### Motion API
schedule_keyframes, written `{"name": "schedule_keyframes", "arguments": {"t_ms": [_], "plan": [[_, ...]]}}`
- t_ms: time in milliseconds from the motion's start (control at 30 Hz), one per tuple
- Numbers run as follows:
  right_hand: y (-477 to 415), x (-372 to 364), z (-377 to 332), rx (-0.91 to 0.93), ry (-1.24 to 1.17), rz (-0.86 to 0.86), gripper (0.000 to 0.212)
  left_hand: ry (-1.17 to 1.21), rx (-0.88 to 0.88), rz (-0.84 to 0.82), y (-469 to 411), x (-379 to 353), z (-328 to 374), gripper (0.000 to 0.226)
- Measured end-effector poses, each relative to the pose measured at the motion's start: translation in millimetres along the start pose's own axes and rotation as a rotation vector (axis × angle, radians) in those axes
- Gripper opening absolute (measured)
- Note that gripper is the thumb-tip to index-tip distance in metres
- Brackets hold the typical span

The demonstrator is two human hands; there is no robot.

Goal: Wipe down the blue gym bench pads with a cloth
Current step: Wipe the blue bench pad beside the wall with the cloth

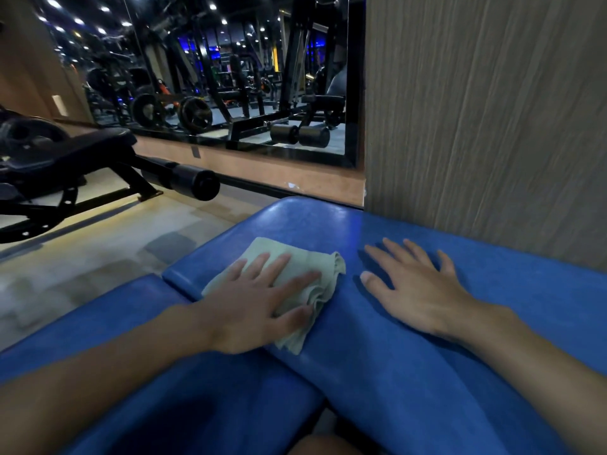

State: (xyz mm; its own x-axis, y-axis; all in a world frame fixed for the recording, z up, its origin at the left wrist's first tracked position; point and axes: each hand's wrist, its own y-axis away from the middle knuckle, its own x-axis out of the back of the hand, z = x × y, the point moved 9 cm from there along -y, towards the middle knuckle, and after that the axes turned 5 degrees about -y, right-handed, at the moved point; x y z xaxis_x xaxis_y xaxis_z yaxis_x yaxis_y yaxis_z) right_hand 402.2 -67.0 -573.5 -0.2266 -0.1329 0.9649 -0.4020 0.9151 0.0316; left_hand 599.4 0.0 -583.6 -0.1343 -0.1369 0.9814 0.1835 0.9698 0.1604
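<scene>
Blue pad [394, 372]: mid-wipe, by my judgement.
Left hand [259, 303]: spread flat, pressing cloth [323, 269] down.
Right hand [417, 290]: spread, bracing (holds nothing).
Next: probably sweep cloth toward far end.

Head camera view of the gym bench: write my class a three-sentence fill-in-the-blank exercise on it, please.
1. The left hand presses flat on a folded fabric cloth coloured pale ____.
2. The right hand lies flat on the blue padded vinyl bench pad, holding ____.
3. The cloth lies to the ____ of the right hand.
Missing words: green, nothing, left.
</scene>
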Motion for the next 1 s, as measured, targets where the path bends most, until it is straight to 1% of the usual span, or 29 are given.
{"name": "schedule_keyframes", "arguments": {"t_ms": [67,167,267,400,467,567,733,833,900,1000], "plan": [[-2.4,-13.8,0.3,0.007,0.056,-0.045,0.067,-0.027,0.027,-0.007,-29.9,-1.5,-4.6,0.066],[-4.4,-19.6,3.1,0.011,0.077,-0.036,0.068,-0.002,0.033,0.033,-87.4,7.4,-11.2,0.057],[-3.8,-18.7,2.9,0.020,0.092,-0.018,0.069,-0.017,0.036,0.078,-148.0,20.4,-9.9,0.057],[-3.0,-18.4,1.6,0.037,0.089,-0.010,0.083,0.020,0.063,0.066,-207.2,33.4,-10.9,0.059],[-3.0,-17.8,2.4,0.031,0.086,-0.018,0.079,0.014,0.069,0.069,-216.9,33.4,-12.8,0.060],[-3.1,-17.9,3.4,0.025,0.081,-0.030,0.068,0.001,0.050,0.073,-200.1,29.1,-11.4,0.059],[-3.4,-18.2,4.6,0.017,0.062,-0.031,0.068,-0.012,-0.010,0.044,-117.2,12.4,-16.5,0.057],[-2.4,-16.6,3.2,0.014,0.054,-0.033,0.067,-0.057,-0.018,0.033,-52.4,3.1,-24.2,0.071],[-1.6,-15.8,2.0,0.008,0.075,-0.049,0.067,-0.065,-0.036,0.023,-13.7,-1.3,-25.7,0.074],[-5.9,-5.3,-7.0,0.028,0.079,-0.003,0.065,-0.056,-0.026,0.007,14.8,-4.8,-28.2,0.067]]}}
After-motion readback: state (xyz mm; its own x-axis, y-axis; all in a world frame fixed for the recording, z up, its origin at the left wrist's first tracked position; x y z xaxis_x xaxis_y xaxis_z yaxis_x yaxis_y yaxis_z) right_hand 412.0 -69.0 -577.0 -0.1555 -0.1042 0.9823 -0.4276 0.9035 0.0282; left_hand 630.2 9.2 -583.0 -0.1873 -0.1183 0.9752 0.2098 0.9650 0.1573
